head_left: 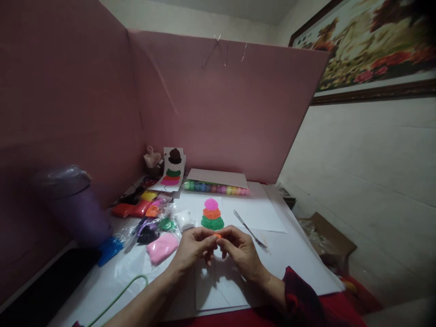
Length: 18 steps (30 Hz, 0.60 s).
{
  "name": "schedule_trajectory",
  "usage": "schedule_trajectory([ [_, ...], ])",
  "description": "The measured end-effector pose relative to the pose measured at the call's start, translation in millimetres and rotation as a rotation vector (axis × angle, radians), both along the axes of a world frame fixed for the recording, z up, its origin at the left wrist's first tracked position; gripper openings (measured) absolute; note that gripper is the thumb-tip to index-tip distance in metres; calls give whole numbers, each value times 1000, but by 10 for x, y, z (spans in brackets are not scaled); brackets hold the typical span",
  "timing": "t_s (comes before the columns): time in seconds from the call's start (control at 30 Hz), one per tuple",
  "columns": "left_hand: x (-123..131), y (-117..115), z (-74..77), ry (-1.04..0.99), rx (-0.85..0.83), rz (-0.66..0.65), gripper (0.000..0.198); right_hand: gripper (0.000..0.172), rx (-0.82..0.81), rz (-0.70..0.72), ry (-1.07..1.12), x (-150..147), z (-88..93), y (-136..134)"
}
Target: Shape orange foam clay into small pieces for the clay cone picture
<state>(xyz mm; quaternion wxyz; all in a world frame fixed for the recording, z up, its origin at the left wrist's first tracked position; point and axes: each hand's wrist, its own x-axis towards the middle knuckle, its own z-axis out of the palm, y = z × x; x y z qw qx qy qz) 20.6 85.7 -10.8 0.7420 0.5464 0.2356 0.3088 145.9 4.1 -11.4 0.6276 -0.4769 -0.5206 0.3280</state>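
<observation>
Fingertips of both hands meet over the white paper, pinching a small piece of orange modelling clay. My left hand is closed on its left side, and my right hand is closed on its right side. Just beyond the fingers lies a tiered clay shape with a pink top, an orange middle and a textured green bottom. To the right, a metal fork lies slantwise, with thin wooden sticks by its tines.
Bagged clay, including a pink pack and a white pack, lies to the left. A purple bottle stands farther left. Behind are a card with clay tiers and a tray of coloured balls. A cardboard box sits right.
</observation>
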Motion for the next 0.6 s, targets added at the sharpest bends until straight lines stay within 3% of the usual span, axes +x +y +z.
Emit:
schedule_trajectory([
  [0.13,-2,13,-1,13,-40,-24,33,10,8,9,-60,-6,16,-10],
  [0.23,-8,25,14,-3,-9,1,29,18,7,-6,-62,3,4,-3],
  [0.37,-13,22,21,-24,-45,19,30,7,-7,-75,-175,23,-9,0],
  [0.6,-22,10,14,-2,-58,-9,32,4,37,-119,-311,42,-23,-17],
])
